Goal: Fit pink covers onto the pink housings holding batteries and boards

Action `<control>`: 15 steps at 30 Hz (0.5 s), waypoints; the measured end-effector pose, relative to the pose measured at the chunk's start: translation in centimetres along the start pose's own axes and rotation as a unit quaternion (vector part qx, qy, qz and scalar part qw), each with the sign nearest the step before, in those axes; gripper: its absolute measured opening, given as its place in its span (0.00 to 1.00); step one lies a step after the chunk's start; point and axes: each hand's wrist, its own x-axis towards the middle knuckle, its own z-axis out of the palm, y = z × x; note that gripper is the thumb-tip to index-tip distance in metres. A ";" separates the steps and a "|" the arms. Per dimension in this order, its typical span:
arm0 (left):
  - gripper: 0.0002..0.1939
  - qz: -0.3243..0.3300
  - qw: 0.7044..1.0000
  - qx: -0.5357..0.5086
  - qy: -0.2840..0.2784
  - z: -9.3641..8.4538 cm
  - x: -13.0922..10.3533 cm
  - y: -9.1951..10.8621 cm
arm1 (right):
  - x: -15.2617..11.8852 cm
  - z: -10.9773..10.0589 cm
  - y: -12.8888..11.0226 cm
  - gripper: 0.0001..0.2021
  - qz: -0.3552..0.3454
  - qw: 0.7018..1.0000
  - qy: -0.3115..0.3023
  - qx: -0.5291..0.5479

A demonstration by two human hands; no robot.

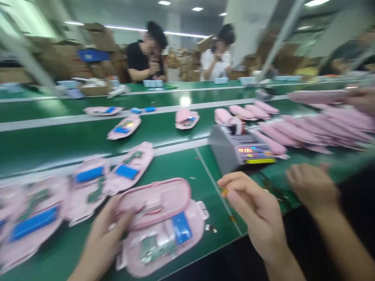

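My left hand [109, 230] grips the left end of an opened pink plastic case, thumb across its upper shell [172, 191]. The lower shell [195, 234] holds a blue battery pack [181, 227] and a green circuit board [156, 249]. To the right of the case, my right hand [258, 210] pinches a small amber piece [225, 192], which looks like tape, between thumb and fingertips. Behind that hand stands a grey tape dispenser [224, 146] with a red lit display [245, 150].
Opened pink cases [84, 187] with blue packs lie on the left. Several closed pink cases [299, 130] are spread at the right. A co-worker's hand [313, 189] is close on my right. Green work surface [175, 160] runs between; two people [148, 54] work opposite.
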 end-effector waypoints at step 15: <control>0.12 0.052 0.945 -0.304 -0.106 0.0 -0.1 -1.9 | 4.6 13.1 -1.4 0.13 -0.303 0.842 -0.365 -0.256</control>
